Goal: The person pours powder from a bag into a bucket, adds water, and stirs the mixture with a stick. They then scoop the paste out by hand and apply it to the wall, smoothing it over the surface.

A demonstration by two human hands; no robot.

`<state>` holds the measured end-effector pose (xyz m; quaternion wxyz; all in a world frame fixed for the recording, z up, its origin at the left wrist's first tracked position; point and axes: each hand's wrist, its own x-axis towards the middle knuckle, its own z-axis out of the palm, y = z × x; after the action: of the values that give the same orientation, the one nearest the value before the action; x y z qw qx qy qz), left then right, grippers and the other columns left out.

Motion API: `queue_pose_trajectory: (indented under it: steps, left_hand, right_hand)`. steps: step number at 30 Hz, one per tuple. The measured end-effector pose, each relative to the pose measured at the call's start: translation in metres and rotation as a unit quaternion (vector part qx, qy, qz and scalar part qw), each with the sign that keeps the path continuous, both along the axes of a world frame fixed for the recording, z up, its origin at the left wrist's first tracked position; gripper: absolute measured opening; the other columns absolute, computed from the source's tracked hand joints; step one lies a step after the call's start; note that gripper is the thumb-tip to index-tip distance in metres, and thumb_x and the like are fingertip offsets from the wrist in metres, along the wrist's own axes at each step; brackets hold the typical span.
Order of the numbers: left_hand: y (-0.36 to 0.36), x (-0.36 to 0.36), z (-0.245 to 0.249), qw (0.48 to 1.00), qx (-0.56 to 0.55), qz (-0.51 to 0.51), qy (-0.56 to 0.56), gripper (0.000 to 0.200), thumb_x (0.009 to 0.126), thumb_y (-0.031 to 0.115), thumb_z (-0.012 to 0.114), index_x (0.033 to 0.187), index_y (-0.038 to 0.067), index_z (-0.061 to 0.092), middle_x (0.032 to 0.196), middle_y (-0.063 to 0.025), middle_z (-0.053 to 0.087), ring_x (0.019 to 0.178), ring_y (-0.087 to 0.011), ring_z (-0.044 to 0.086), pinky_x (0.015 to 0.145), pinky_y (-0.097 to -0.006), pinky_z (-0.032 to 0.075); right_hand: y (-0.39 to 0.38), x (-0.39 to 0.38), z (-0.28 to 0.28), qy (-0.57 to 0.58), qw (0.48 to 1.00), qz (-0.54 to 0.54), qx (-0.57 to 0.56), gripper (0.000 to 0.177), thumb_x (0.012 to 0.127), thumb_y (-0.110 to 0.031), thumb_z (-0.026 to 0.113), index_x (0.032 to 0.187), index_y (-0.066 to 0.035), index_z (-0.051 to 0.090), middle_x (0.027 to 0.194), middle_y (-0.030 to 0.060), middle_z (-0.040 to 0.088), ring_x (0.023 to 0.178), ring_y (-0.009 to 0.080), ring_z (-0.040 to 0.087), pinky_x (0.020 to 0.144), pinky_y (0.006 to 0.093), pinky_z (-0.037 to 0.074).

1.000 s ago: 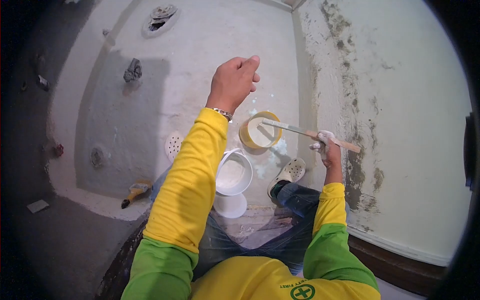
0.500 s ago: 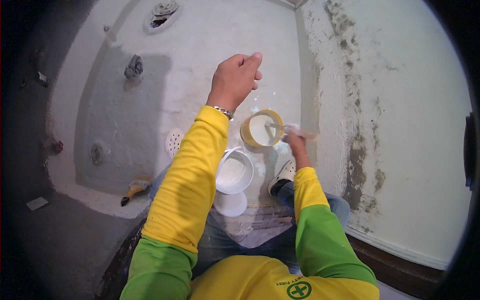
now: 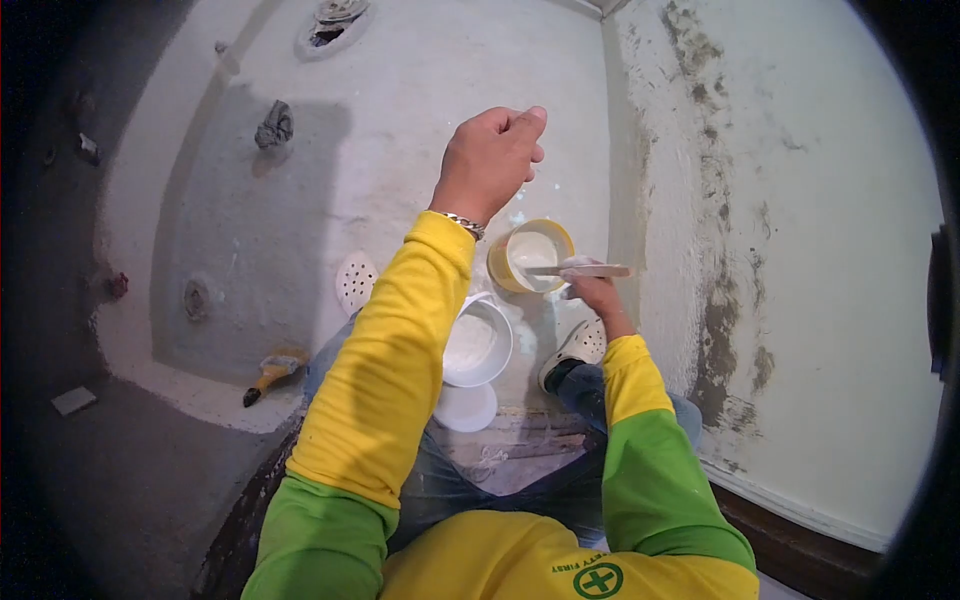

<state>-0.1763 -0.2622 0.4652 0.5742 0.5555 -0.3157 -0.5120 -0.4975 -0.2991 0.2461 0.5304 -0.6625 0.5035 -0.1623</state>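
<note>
My right hand (image 3: 597, 289) grips a putty knife with a pale handle (image 3: 610, 271), its thin blade (image 3: 542, 271) dipping inside a yellow bucket (image 3: 503, 268) that holds a white, creamy mix (image 3: 532, 250). My left hand (image 3: 490, 160) is raised beyond the bucket in a loose fist, thumb on top. Nothing sticks out of its fingers, though the palm side is hidden. Close by my feet, a white pail (image 3: 505, 365) contains more white material, and a round white lid (image 3: 467, 410) lies just below it.
A yellow-handled brush (image 3: 272, 377) lies on the coated ledge at left. A grey lump (image 3: 274, 126) rises from the floor, and a drain opening (image 3: 330, 35) is at the top. To the right stands a stained wall (image 3: 800, 250). Both my clogs (image 3: 357, 282) flank the containers.
The putty knife has turned and come slightly lower in the yellow bucket. My right hand has tilted with it. My left fist sits a little further right in view, still closed.
</note>
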Motion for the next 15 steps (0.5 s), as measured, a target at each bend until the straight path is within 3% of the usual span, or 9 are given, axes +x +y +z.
queue_pose_trajectory:
  steps: [3,4,6,7,12,14,15]
  left_hand:
    - [0.0,0.004,0.001,1.0,0.007,0.007,0.002,0.037,0.089,0.037,0.058,0.097,0.002,0.062,0.078,-0.0036,0.06,0.061,-0.0093,0.053,0.057,-0.0227,0.046]
    - [0.0,0.003,0.001,1.0,0.007,0.007,0.002,0.037,0.089,0.037,0.058,0.097,0.002,0.062,0.078,-0.0036,0.06,0.061,-0.0093,0.053,0.057,-0.0227,0.046]
    - [0.0,0.001,0.001,1.0,0.007,0.003,0.004,0.037,0.089,0.037,0.058,0.098,0.001,0.062,0.078,-0.0036,0.06,0.061,-0.0092,0.053,0.057,-0.0229,0.047]
    - [-0.001,-0.001,0.002,1.0,0.006,0.003,0.004,0.037,0.089,0.037,0.058,0.098,0.001,0.062,0.078,-0.0036,0.06,0.061,-0.0092,0.053,0.057,-0.0229,0.047]
    - [0.0,0.002,0.001,1.0,0.001,0.024,0.002,0.041,0.087,0.038,0.057,0.09,-0.002,0.063,0.072,-0.0075,0.064,0.058,-0.0133,0.057,0.059,-0.0271,0.048]
    - [-0.001,0.002,0.0,1.0,-0.002,0.025,-0.001,0.041,0.087,0.038,0.057,0.09,-0.002,0.063,0.072,-0.0076,0.064,0.058,-0.0134,0.057,0.059,-0.0272,0.048]
    - [-0.001,0.001,-0.001,1.0,-0.002,0.027,-0.002,0.041,0.087,0.038,0.056,0.09,-0.002,0.063,0.073,-0.0077,0.064,0.058,-0.0135,0.058,0.059,-0.0273,0.049]
  right_hand:
    - [-0.02,-0.011,-0.003,0.06,0.98,-0.188,0.041,0.02,0.086,-0.014,0.058,0.1,-0.002,0.063,0.088,0.0062,0.063,0.072,0.018,0.062,0.062,0.0311,0.055]
    - [-0.019,-0.008,-0.008,0.06,0.98,-0.187,0.041,0.02,0.086,-0.014,0.058,0.1,-0.002,0.063,0.088,0.0062,0.063,0.072,0.018,0.062,0.062,0.0311,0.055]
    - [-0.012,0.005,-0.021,-0.101,0.987,-0.076,-0.098,0.021,0.085,-0.015,0.059,0.101,-0.002,0.063,0.089,0.0067,0.063,0.076,0.0195,0.064,0.064,0.0316,0.054]
    - [-0.007,0.019,0.001,-0.031,0.997,-0.009,-0.065,0.022,0.084,-0.015,0.059,0.101,-0.002,0.063,0.089,0.0066,0.063,0.077,0.0197,0.064,0.066,0.0315,0.054]
    - [-0.013,0.001,0.003,0.073,0.997,-0.009,0.033,0.019,0.084,-0.014,0.059,0.097,-0.002,0.063,0.084,0.0074,0.063,0.068,0.0168,0.062,0.06,0.0292,0.053]
    - [-0.017,0.003,-0.007,-0.069,0.977,-0.199,0.0,0.019,0.083,-0.014,0.059,0.097,-0.002,0.063,0.082,0.0078,0.063,0.061,0.0169,0.061,0.056,0.0293,0.052]
    - [-0.019,0.015,-0.012,-0.087,0.981,-0.13,-0.112,0.021,0.083,-0.015,0.06,0.098,-0.001,0.062,0.082,0.0078,0.063,0.059,0.0162,0.06,0.055,0.0294,0.052]
